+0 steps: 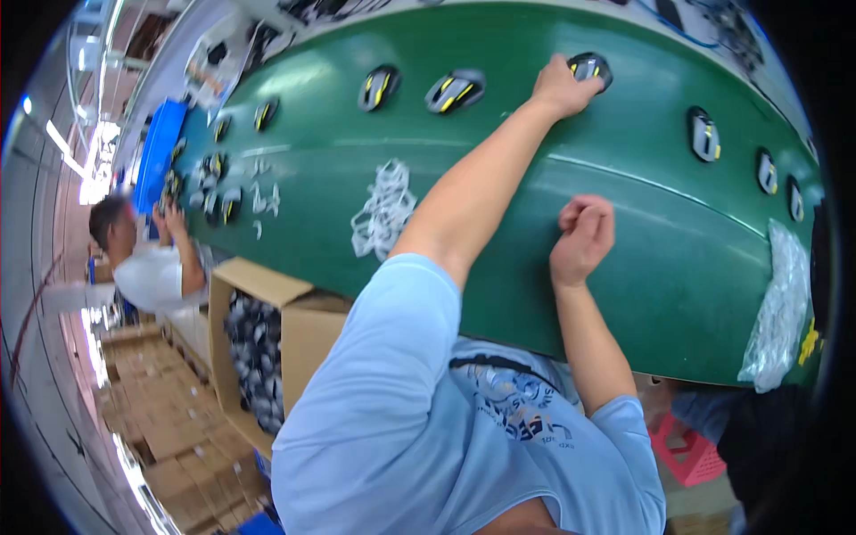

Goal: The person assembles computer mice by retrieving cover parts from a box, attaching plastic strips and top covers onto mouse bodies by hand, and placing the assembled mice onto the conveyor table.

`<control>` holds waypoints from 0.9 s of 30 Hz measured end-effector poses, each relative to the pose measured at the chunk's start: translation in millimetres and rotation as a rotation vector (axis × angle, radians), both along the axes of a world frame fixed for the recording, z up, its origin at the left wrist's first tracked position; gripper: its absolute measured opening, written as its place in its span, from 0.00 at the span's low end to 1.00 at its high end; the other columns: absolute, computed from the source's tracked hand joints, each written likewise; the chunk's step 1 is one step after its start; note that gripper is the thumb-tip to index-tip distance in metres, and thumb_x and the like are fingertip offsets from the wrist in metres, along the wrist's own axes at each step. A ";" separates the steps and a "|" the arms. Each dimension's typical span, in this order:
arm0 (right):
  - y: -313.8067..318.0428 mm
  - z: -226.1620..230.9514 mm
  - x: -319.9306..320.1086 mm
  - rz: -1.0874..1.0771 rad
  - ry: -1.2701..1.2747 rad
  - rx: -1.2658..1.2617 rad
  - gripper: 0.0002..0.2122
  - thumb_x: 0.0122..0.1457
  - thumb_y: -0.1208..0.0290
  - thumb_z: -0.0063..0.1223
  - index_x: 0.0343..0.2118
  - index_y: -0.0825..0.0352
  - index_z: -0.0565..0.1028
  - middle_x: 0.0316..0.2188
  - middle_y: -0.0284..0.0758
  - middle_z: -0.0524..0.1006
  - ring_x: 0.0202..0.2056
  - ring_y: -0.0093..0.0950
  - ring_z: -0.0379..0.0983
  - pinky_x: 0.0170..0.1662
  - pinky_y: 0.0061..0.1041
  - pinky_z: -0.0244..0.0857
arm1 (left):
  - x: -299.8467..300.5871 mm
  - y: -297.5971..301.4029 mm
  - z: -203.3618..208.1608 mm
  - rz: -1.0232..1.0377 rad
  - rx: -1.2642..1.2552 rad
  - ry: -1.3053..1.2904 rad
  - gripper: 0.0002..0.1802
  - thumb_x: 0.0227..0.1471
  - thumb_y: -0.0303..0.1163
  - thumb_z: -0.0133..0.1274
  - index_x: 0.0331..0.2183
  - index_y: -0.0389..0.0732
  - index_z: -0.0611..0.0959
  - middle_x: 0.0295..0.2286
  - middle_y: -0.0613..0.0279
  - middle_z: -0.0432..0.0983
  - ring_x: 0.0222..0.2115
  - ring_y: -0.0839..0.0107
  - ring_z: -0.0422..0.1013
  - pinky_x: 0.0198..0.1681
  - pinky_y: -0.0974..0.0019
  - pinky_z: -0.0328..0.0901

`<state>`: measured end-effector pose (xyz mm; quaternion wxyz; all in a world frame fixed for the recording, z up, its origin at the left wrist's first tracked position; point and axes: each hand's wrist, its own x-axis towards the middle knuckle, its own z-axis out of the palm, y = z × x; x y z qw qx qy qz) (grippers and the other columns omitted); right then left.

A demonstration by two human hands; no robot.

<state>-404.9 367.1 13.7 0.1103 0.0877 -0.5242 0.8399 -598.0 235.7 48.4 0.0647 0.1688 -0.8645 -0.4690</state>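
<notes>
My left hand (564, 89) reaches out to the far side of the green table, its fingers closed on a black-and-grey mouse-shaped device (590, 68) with yellow stripes. Part of that device is covered by the fingers. Nearer to me, my right hand (584, 239) hovers over the table with its fingers curled in, and nothing shows in it. Left of the held piece lie two similar devices, one tilted device (456, 91) and another device (379, 87). To the right is a striped device (703, 134), with two more beyond it.
A heap of white strips (385, 209) lies left of my left arm. An open carton (309, 343) of dark parts stands at the table's near edge. Clear plastic bags (774, 308) lie at the right end. A co-worker (152, 267) handles parts at far left.
</notes>
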 end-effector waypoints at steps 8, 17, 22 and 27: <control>-29.5 16.4 4.5 0.515 0.042 0.504 0.07 0.65 0.72 0.56 0.37 0.69 0.82 0.27 0.28 0.77 0.30 0.16 0.69 0.33 0.17 0.62 | 331.3 -80.0 19.4 -0.067 1.256 0.185 0.45 0.60 0.61 0.49 0.58 0.27 0.65 0.29 0.67 0.66 0.19 0.79 0.63 0.21 0.74 0.55; -107.9 30.4 12.5 0.686 0.675 1.008 0.08 0.59 0.67 0.60 0.41 0.58 0.82 0.34 0.35 0.78 0.37 0.38 0.77 0.39 0.38 0.72 | 464.7 -75.5 -23.7 0.135 1.678 0.418 0.41 0.65 0.65 0.38 0.55 0.35 0.70 0.34 0.58 0.69 0.21 0.72 0.64 0.24 0.69 0.59; -140.6 26.8 -8.3 0.737 0.896 1.224 0.09 0.59 0.69 0.59 0.42 0.59 0.79 0.33 0.34 0.76 0.40 0.38 0.75 0.41 0.39 0.71 | 461.4 -81.7 -22.4 0.200 1.501 0.297 0.38 0.66 0.63 0.37 0.49 0.35 0.75 0.36 0.50 0.77 0.18 0.74 0.65 0.21 0.70 0.61; -116.0 32.2 -21.7 0.663 0.901 1.063 0.07 0.58 0.70 0.59 0.37 0.66 0.76 0.36 0.39 0.75 0.40 0.41 0.74 0.43 0.37 0.69 | 439.7 -69.5 1.8 0.491 1.113 0.229 0.22 0.67 0.48 0.49 0.46 0.37 0.74 0.33 0.61 0.77 0.27 0.78 0.74 0.31 0.74 0.71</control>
